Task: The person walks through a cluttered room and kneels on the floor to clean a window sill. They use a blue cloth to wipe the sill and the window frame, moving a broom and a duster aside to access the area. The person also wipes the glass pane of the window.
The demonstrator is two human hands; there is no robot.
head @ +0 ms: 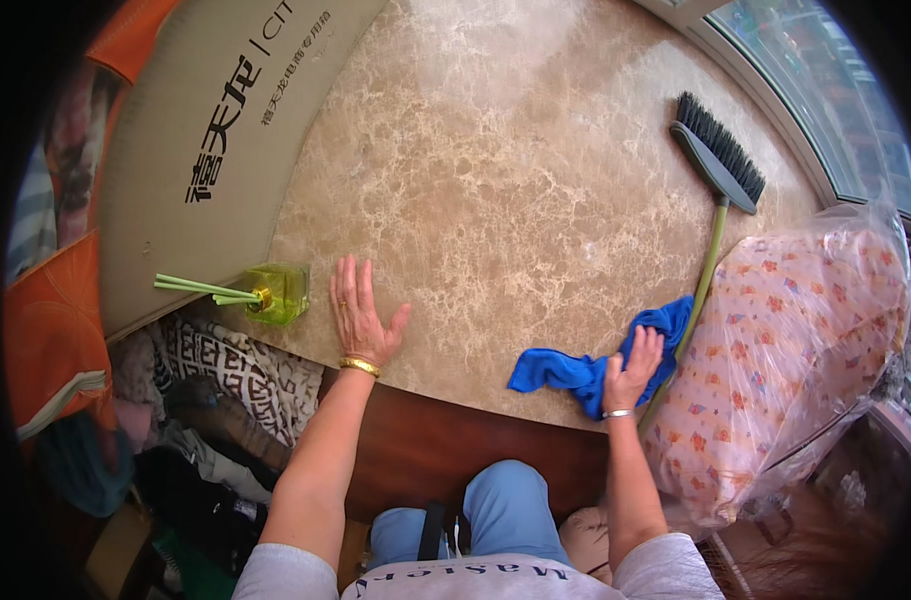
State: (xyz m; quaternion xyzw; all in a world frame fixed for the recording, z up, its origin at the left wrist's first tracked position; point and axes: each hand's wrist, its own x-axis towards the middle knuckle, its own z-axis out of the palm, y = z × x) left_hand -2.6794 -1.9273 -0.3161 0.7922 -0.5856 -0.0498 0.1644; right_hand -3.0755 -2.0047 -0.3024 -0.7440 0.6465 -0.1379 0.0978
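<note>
My left hand lies palm down on the marbled stone-look tabletop, fingers slightly apart and holding nothing. Just left of it is a yellow-green glass reed diffuser with green sticks pointing left. On the right, my right hand rests on a crumpled blue cloth, palm down; whether its fingers grip the fabric cannot be told. Beside the cloth runs the green handle of a broom, whose grey head with black bristles lies farther back on the tabletop.
A cardboard box bearing writing stands at the left. A plastic-wrapped pink patterned bundle borders the right side, partly over the broom handle. A window frame edges the far right. Clothes and fabric are piled at lower left.
</note>
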